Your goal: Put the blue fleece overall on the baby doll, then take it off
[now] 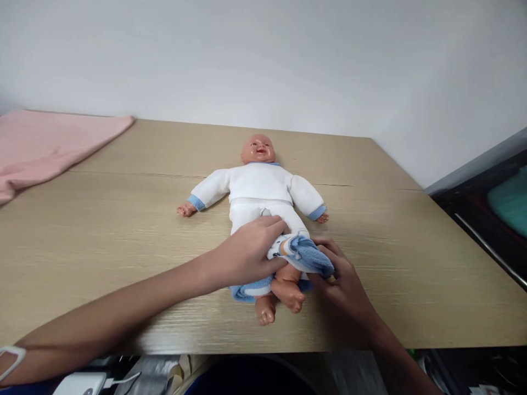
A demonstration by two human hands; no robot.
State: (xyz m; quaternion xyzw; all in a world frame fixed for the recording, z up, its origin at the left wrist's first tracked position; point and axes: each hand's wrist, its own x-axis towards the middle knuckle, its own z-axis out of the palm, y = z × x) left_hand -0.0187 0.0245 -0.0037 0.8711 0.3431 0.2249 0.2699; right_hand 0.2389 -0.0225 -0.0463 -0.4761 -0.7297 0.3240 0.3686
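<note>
A baby doll point(260, 184) lies face up on the table, its head toward the wall and its bare feet toward me. It wears a white top with blue cuffs and white trousers point(247, 214) with blue hems. My left hand point(257, 247) reaches across the doll's legs, fingers closed on the trouser leg at the right. On that leg's other side, my right hand point(340, 280) grips the bunched blue hem point(310, 255) between thumb and fingers. The hem is pushed up, baring the doll's lower leg and foot point(290, 293). Some of my fingertips are hidden behind the cloth.
A pink cloth point(53, 145) lies on the wooden table point(102, 230) at the far left. Beyond the right edge stands a dark object with a teal surface point(510, 200). Below the front edge are a white device point(82, 383) with a cable and other partly hidden items.
</note>
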